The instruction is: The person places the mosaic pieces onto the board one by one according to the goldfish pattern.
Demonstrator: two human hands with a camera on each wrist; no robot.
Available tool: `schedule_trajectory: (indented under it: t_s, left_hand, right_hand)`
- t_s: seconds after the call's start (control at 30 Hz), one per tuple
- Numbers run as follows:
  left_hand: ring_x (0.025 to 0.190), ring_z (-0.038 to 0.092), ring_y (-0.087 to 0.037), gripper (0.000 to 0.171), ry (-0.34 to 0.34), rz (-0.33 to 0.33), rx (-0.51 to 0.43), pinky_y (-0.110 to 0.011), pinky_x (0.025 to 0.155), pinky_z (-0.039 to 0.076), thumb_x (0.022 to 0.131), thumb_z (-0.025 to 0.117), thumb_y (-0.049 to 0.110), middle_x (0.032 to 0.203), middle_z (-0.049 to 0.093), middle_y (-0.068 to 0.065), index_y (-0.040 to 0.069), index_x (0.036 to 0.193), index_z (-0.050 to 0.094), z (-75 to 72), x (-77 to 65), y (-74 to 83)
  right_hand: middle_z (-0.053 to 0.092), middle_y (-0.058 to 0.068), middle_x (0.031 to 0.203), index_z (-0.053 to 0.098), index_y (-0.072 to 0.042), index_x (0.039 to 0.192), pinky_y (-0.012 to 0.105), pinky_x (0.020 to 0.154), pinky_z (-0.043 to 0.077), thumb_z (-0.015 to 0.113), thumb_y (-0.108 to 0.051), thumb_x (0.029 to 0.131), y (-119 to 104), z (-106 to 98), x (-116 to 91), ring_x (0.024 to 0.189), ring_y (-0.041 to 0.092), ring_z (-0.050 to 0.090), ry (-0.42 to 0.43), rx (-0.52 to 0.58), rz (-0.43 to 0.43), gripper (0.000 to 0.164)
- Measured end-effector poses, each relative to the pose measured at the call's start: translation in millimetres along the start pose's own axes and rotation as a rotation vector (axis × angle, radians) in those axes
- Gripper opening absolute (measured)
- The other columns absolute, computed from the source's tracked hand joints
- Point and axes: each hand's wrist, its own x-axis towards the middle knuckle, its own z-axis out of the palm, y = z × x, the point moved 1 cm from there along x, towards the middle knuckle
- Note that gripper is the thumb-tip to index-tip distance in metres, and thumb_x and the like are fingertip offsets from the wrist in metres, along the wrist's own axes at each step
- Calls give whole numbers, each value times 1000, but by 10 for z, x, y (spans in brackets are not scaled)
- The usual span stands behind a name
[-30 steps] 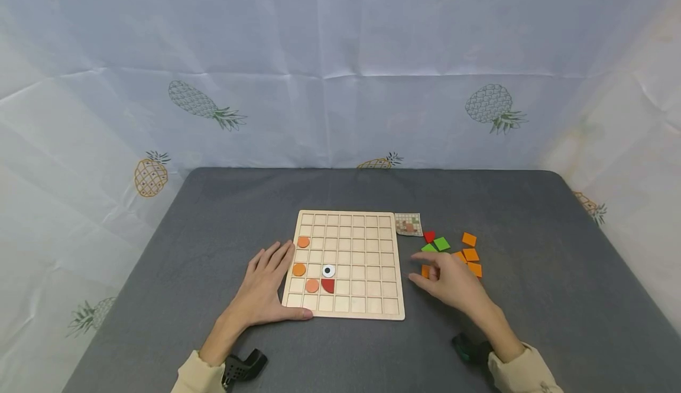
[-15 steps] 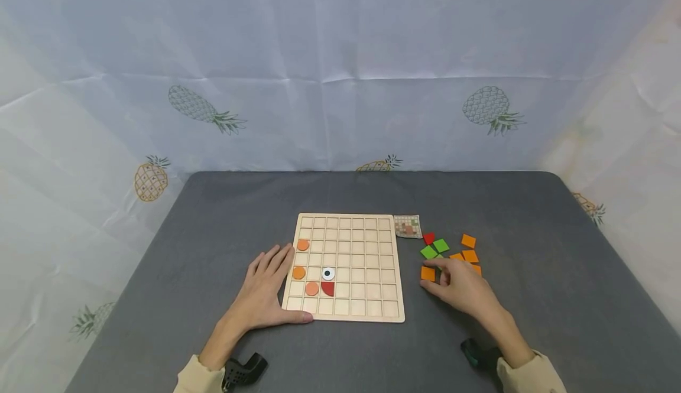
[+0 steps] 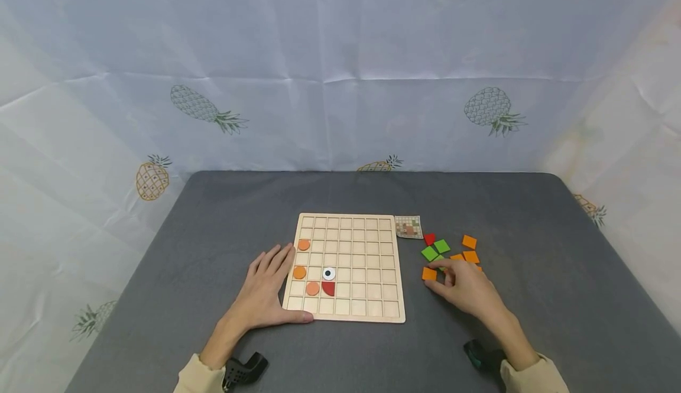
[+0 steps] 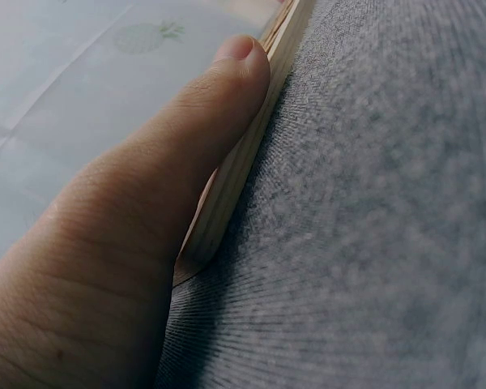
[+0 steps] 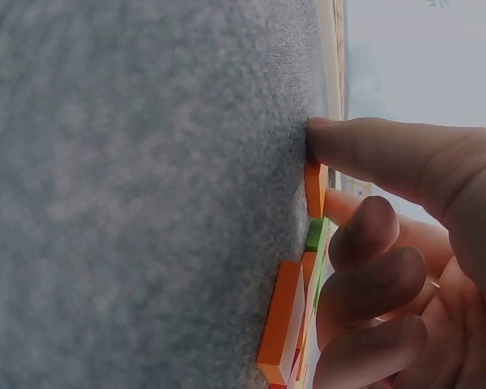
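Observation:
A square wooden grid board (image 3: 366, 278) lies on the grey table. My left hand (image 3: 263, 298) rests at its left front corner, fingers straight along the left side and thumb (image 4: 227, 89) against the front edge. To the board's right, my right hand (image 3: 470, 289) pinches an orange square tile (image 3: 428, 273) between thumb and index finger, its other fingers curled. In the right wrist view the orange tile (image 5: 315, 190) is at the tabletop. The board carries an orange disc (image 3: 300, 272), two salmon-orange discs (image 3: 313, 288), an eye disc (image 3: 329, 273) and a red quarter-round piece (image 3: 328, 289).
Beyond the right hand lie a red piece (image 3: 429, 239), green tiles (image 3: 441, 246) and several orange tiles (image 3: 469, 242), some partly hidden by the hand. A small pattern card (image 3: 408, 227) touches the board's upper right corner. A pineapple-print cloth (image 3: 340, 121) hangs behind the table.
My right hand, beside the tile a second ago, has moved slightly right, and its thumb and index finger have closed onto the orange tile. The left hand stays at the board.

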Motion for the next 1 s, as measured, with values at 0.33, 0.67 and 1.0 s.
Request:
schedule_trajectory:
  t_s: [0.33, 0.67, 1.0]
  left_hand:
    - [155, 26, -35, 137, 3, 0, 0, -59, 121, 21, 62, 71, 88, 169, 31, -11, 8, 163, 25, -5, -1, 1]
    - [153, 29, -37, 137, 36, 22, -7, -61, 119, 23, 62, 67, 92, 167, 34, -13, 6, 162, 28, 10, -9, -4]
    - [154, 28, -37, 137, 23, 15, -12, -60, 121, 21, 62, 69, 90, 167, 33, -13, 7, 162, 27, 2, -7, 1]
  right_hand:
    - [47, -5, 56, 77, -7, 114, 21, 45, 28, 81, -20, 87, -41, 4, -12, 49, 9, 41, 7, -39, 20, 30]
    - [47, -5, 57, 77, -7, 115, 21, 45, 26, 79, -20, 89, -55, 23, -13, 49, 8, 40, 10, -54, 11, 30]
    - [47, -6, 56, 76, -6, 117, 21, 44, 26, 79, -21, 89, -95, -2, 14, 48, 7, 40, 24, -51, -9, 32]
